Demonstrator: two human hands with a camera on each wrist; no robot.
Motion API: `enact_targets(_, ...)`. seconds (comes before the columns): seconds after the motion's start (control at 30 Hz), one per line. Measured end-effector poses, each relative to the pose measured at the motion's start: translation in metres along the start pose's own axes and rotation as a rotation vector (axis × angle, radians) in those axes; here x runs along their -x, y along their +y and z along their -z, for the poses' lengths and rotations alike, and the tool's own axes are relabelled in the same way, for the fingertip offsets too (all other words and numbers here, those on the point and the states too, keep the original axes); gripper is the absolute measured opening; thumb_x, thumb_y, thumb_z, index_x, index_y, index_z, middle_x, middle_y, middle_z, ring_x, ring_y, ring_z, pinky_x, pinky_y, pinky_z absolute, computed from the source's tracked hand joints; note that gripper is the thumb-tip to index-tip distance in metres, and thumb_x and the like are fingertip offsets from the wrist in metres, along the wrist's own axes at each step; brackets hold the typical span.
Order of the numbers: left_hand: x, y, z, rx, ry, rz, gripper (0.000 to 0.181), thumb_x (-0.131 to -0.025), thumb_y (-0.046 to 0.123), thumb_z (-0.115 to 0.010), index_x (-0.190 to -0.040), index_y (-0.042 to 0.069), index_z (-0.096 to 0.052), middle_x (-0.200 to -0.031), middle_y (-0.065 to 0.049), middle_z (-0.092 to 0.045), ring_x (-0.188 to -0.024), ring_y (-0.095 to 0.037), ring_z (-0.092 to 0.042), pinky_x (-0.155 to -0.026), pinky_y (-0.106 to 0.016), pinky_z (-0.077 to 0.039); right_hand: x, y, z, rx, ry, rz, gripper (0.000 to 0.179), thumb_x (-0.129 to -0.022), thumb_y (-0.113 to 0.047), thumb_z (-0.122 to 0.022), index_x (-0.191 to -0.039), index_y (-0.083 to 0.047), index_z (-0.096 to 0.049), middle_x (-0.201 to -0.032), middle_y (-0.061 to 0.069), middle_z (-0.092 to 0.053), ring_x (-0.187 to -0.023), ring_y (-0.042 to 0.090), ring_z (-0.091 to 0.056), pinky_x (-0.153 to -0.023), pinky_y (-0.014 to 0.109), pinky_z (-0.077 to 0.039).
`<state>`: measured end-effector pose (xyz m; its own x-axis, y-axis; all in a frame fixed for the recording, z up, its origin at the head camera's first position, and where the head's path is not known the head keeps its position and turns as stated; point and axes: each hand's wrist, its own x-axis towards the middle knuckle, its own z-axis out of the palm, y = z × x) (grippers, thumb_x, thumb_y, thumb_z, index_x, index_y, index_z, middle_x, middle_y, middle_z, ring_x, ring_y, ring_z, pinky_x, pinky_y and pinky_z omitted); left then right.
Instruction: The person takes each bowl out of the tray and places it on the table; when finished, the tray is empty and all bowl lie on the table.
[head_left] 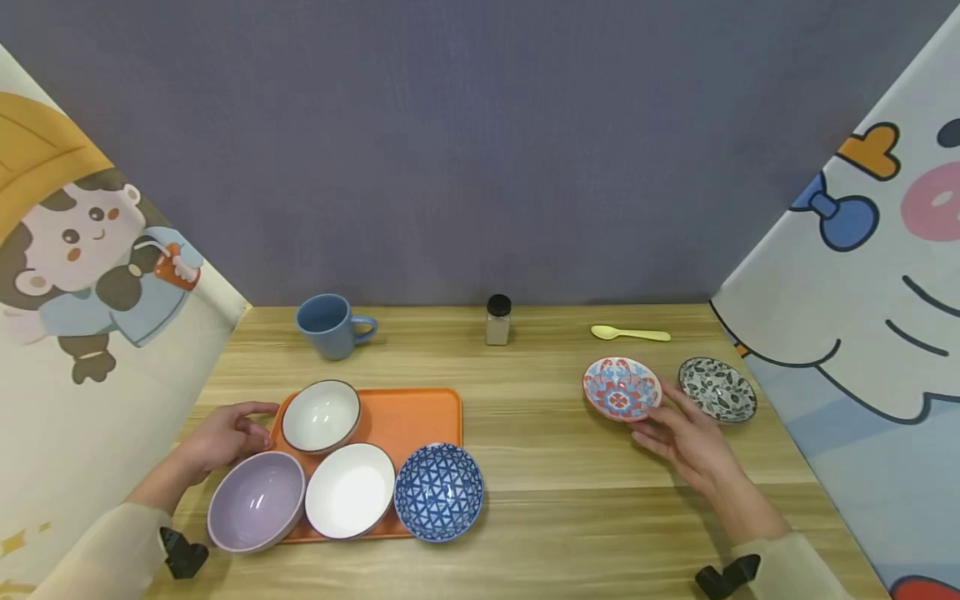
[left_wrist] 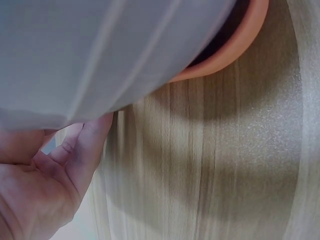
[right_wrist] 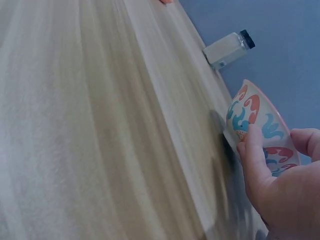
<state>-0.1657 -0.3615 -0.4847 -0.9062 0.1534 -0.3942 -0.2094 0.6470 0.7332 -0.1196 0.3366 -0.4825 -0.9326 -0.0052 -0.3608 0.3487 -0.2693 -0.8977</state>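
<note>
In my right hand is a small red-and-blue patterned bowl, pinched at its near right side between thumb and fingers. The right wrist view shows this bowl tilted, with fingers on its outer wall. My left hand is at the left edge of an orange tray, index finger stretched toward a white dark-rimmed bowl. A purple bowl lies just in front of that hand and fills much of the left wrist view. Beside it on the tray are another white bowl and a blue triangle-patterned bowl.
A black-and-white leaf-patterned bowl stands just right of my right hand. Behind are a yellow spoon, a black-lidded jar and a blue mug. A grey wall and printed side panels enclose the wooden table.
</note>
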Motion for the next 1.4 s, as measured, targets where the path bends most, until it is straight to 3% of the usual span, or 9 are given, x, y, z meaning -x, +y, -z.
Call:
enact_targets(0.23,-0.001,-0.001,0.0,-0.001,0.002,-0.007,0.059,-0.091,-0.009,-0.061,-0.148,-0.009,-0.043,-0.097,-0.014,-0.071,-0.084,-0.022,-0.068,-0.064,-0.033,-0.058,0.0,0.005,0.003,0.004,-0.001,0.018,0.081,-0.106,-0.013,-0.057,-0.167,-0.023,-0.005,-0.156,0.016,-0.027,-0.106,0.018,-0.073,-0.096,0.039,-0.057)
enact_targets(0.7,0.001,0.001,-0.001,-0.006,0.002,0.008,0.06,-0.092,-0.009,-0.06,-0.148,-0.009,-0.042,-0.098,-0.014,-0.071,-0.083,-0.023,-0.068,-0.064,-0.034,-0.058,0.004,0.006,0.002,-0.03,0.019,0.042,0.084,-0.105,-0.01,-0.058,-0.167,-0.022,-0.003,-0.154,0.015,-0.023,-0.105,0.019,-0.073,-0.096,0.04,-0.057)
enact_targets(1.17,0.002,0.003,0.0,-0.008,0.006,-0.006,0.059,-0.091,-0.009,-0.059,-0.148,-0.011,-0.042,-0.097,-0.015,-0.07,-0.084,-0.023,-0.067,-0.065,-0.034,-0.058,0.008,0.008,0.002,0.048,0.06,0.079,0.08,-0.106,-0.013,-0.056,-0.167,-0.018,-0.004,-0.166,0.025,-0.01,-0.106,0.016,-0.072,-0.096,0.04,-0.057)
enact_targets(1.4,0.001,0.001,-0.001,-0.014,0.015,0.0,0.058,-0.093,-0.008,-0.058,-0.148,-0.01,-0.042,-0.099,-0.015,-0.07,-0.084,-0.023,-0.067,-0.065,-0.034,-0.058,0.011,0.006,0.0,0.115,0.082,0.044,0.083,-0.105,-0.016,-0.059,-0.167,-0.019,-0.004,-0.164,0.025,-0.017,-0.109,0.009,-0.069,-0.097,0.042,-0.056)
